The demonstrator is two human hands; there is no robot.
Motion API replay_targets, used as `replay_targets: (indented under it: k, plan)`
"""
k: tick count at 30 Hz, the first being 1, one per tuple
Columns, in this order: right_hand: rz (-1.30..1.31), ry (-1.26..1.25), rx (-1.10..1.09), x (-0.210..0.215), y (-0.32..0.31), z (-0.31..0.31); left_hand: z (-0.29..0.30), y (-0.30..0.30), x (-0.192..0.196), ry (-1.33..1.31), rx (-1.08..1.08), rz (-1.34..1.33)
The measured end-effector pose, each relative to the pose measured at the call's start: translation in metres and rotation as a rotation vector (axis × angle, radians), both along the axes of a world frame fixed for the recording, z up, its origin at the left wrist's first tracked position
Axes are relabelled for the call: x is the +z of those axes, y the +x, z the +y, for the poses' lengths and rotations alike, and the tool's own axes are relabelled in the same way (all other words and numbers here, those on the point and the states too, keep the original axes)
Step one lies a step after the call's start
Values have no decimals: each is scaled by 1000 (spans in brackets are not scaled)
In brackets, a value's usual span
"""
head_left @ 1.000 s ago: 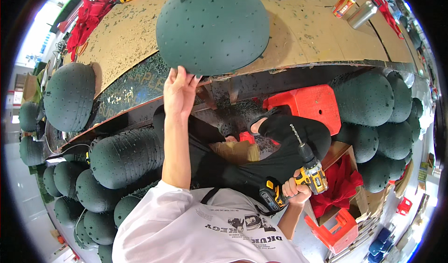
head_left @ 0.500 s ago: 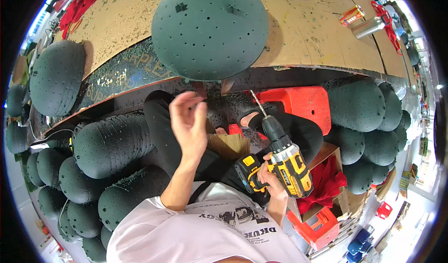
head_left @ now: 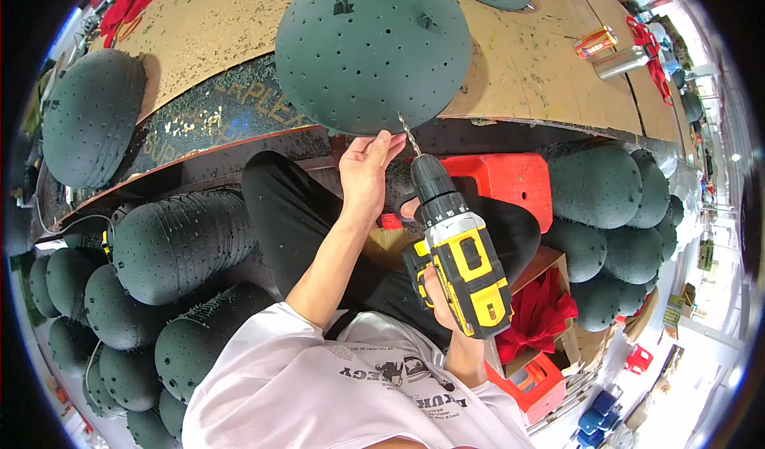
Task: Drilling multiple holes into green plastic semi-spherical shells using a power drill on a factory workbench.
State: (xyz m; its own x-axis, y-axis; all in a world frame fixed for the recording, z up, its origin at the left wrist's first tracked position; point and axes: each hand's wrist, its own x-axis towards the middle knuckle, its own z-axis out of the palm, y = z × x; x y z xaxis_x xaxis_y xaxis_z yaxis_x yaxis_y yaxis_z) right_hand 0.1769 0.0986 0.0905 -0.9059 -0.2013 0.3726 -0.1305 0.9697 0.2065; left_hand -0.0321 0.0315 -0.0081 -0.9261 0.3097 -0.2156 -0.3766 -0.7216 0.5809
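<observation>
The perforated dark-green dome (head_left: 370, 58) sits at the near edge of the cardboard-covered tabletop (head_left: 518, 74); the person's left hand (head_left: 366, 170), fingers drawn narrow, is at its near rim, though whether it pinches is unclear, while the right hand (head_left: 438, 298) grips a yellow-and-black cordless drill (head_left: 470, 270). The dome looks like light, fairly stiff, thin plastic, probably smooth enough to slide, so its rim, clear of the drill bit (head_left: 410, 136), seems the best hold.

The drill (head_left: 466, 267) partly hides the right hand (head_left: 438, 296) (top edge crops the green dome (head_left: 370, 58)).
</observation>
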Motion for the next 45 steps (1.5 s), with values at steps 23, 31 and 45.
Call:
replay_targets:
  k: [23, 31, 45]
  plan:
    - [-229, -590, -112, 16, -13, -15, 6, -10, -16, 1, 78, 102]
    - [-259, -1385, -293, 39, -31, -17, 12, -6, -18, -76, 160, 146]
    - [-142, -883, -143, 24, -56, -15, 9, 7, -1, -133, 124, 94]
